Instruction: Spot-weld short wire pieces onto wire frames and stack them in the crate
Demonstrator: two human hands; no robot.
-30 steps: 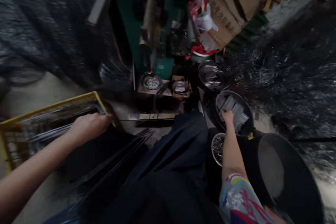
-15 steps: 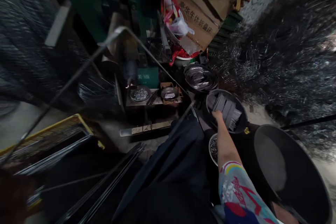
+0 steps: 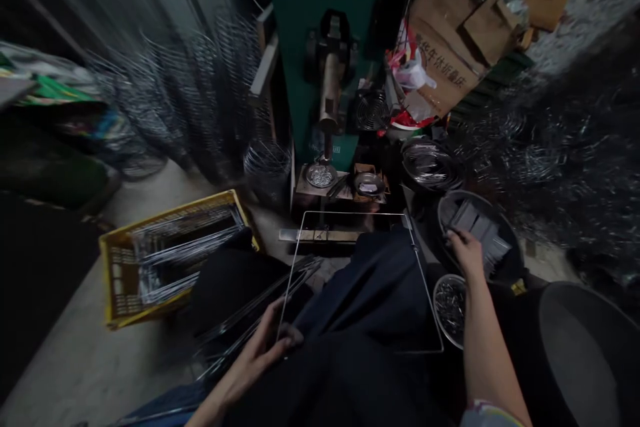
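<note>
A thin rectangular wire frame [image 3: 355,213] lies level over my dark-clothed lap. My left hand [image 3: 273,340] is closed around its left side, near the lower corner. At the right, my right hand [image 3: 467,253] is at the near-left part of a dark basin [image 3: 517,267] with flat grey metal strips [image 3: 475,227] in it. Its fingers are pinched together; whatever is between them is too small and dark to make out. Just below that wrist stands a white-rimmed bowl [image 3: 450,310] of small shiny metal pieces. More bent wires [image 3: 260,307] rest across my left leg.
A yellow crate [image 3: 117,280] with wire frames stands on the left. Ahead is a green machine [image 3: 295,47] with a small shelf bearing a dish of metal bits [image 3: 321,175]. Coiled strips [image 3: 430,163], a large black tub [image 3: 575,347] and heaped wire [image 3: 560,147] fill the right.
The wire frame has come down from across my view to above my lap, and my left hand now shows clearly. My right hand has drawn back slightly from the strips. The view has swung left.
</note>
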